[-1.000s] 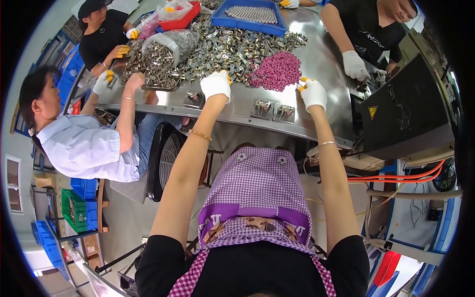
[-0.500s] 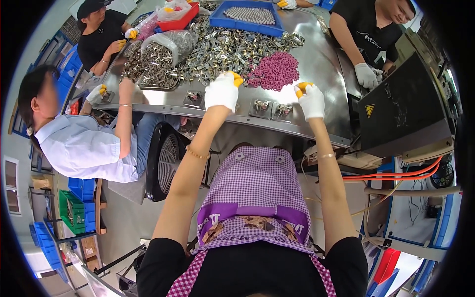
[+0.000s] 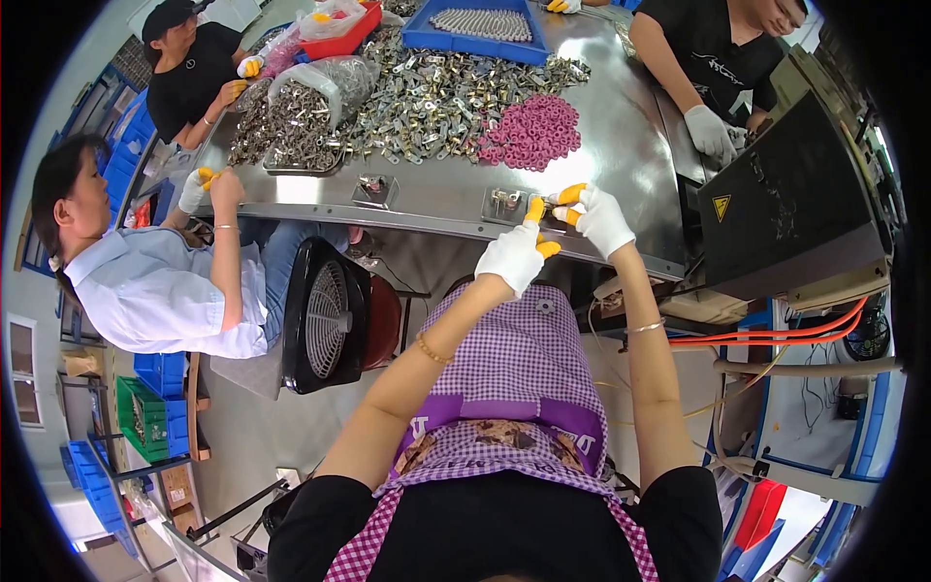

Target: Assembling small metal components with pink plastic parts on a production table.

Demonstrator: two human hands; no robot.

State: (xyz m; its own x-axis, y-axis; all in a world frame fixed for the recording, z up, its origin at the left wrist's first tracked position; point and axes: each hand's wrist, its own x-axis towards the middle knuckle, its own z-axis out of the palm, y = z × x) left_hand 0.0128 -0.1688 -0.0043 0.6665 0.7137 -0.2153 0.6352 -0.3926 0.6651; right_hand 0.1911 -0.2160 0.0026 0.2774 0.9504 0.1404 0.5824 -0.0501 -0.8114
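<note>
Both my hands come together over a small metal fixture near the table's front edge. My left hand, in a white glove with yellow fingertips, comes from the left with its index finger reaching to the meeting point. Its other fingers are curled, and anything in them is too small to name. My right hand, gloved alike, pinches at the same spot; what sits between thumb and finger is mostly hidden. Just left of them stands another clear-based fixture with metal parts. Beyond lie pink rings in a heap.
A large heap of small metal parts covers the middle of the steel table. Behind it stand a blue tray and a red tray. A third fixture is farther left. Co-workers sit left and right; a dark machine box stands right.
My left hand has moved from the edge of the metal heap right and nearer, to the fixture. My right hand has shifted left to meet it. The left co-worker's hands have come together.
</note>
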